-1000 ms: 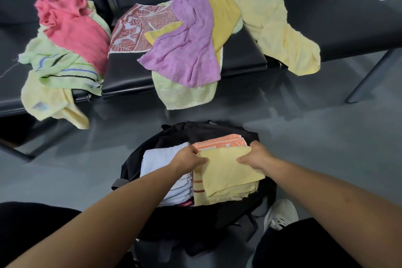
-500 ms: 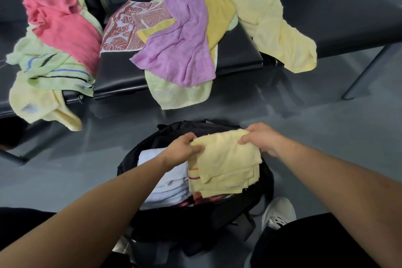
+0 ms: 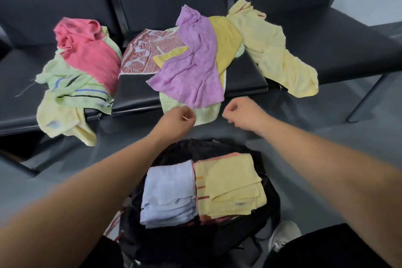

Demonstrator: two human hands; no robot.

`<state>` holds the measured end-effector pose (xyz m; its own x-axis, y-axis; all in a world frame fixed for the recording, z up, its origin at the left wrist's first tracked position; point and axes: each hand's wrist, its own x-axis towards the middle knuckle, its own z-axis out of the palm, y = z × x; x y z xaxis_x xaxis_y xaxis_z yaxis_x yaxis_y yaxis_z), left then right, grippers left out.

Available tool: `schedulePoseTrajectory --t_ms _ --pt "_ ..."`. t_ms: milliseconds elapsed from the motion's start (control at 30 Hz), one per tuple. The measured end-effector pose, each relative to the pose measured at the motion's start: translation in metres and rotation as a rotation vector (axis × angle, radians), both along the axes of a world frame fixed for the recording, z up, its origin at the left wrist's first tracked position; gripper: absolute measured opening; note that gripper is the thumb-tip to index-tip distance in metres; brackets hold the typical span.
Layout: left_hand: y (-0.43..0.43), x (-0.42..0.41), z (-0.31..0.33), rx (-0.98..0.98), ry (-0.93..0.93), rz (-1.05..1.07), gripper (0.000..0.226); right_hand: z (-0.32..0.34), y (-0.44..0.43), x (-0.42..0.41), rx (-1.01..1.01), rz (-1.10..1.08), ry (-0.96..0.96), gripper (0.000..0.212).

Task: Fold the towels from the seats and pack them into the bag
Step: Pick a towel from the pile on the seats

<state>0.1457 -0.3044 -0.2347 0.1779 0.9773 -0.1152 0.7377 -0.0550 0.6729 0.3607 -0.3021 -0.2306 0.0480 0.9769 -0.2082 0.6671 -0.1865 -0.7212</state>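
Note:
A black bag [image 3: 270, 193] stands open on the floor between my knees. Inside it, a folded pale yellow towel [image 3: 230, 185] lies on an orange-striped one, beside a folded light blue towel [image 3: 169, 191]. Both hands hover above the bag's far rim with fingers loosely curled, holding nothing. My left hand [image 3: 178, 118] is just in front of the hanging light green towel [image 3: 206, 114]. My right hand [image 3: 241, 113] is a little to its right. A purple towel [image 3: 191, 72] drapes over the green one on the middle seat [image 3: 134, 93].
Loose towels cover the black seats: pink [image 3: 91, 50] and striped green [image 3: 71, 85] at left, red patterned [image 3: 148, 50] and mustard [image 3: 226, 39] in the middle, pale yellow [image 3: 280, 59] hanging at right. A seat leg [image 3: 369, 98] slants right. My white shoe [image 3: 282, 235] sits beside the bag.
Both hands have let go of the folded yellow towel, which now lies in the bag. They have lifted forward toward the towels hanging from the middle seat.

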Motion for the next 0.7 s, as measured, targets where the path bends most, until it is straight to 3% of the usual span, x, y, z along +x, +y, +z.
schedulePoseTrajectory --t_ms 133,233,333,433,533,633,700 --pt "0.037 -0.015 0.040 0.196 0.076 0.017 0.014 0.043 0.034 -0.020 0.190 0.073 -0.113 0.030" --pt "0.060 -0.034 0.028 0.314 0.186 0.069 0.035 0.047 0.048 -0.034 0.175 0.214 -0.245 0.052" --pt "0.074 -0.050 0.006 0.231 0.387 0.013 0.058 0.020 0.056 -0.043 0.135 0.352 -0.544 0.075" --pt "0.087 -0.059 -0.005 0.252 0.462 -0.022 0.053 -0.011 0.054 -0.042 0.361 0.402 -0.849 0.068" --pt "0.103 -0.067 -0.007 0.345 0.339 -0.023 0.037 -0.027 0.062 -0.032 0.577 0.354 -0.767 0.041" --pt "0.114 -0.071 -0.005 0.333 0.244 -0.021 0.016 -0.019 0.070 -0.025 0.528 0.318 -0.605 0.008" --pt "0.116 -0.068 0.000 0.360 0.219 -0.001 0.012 -0.019 0.070 -0.022 0.526 0.257 -0.501 0.017"
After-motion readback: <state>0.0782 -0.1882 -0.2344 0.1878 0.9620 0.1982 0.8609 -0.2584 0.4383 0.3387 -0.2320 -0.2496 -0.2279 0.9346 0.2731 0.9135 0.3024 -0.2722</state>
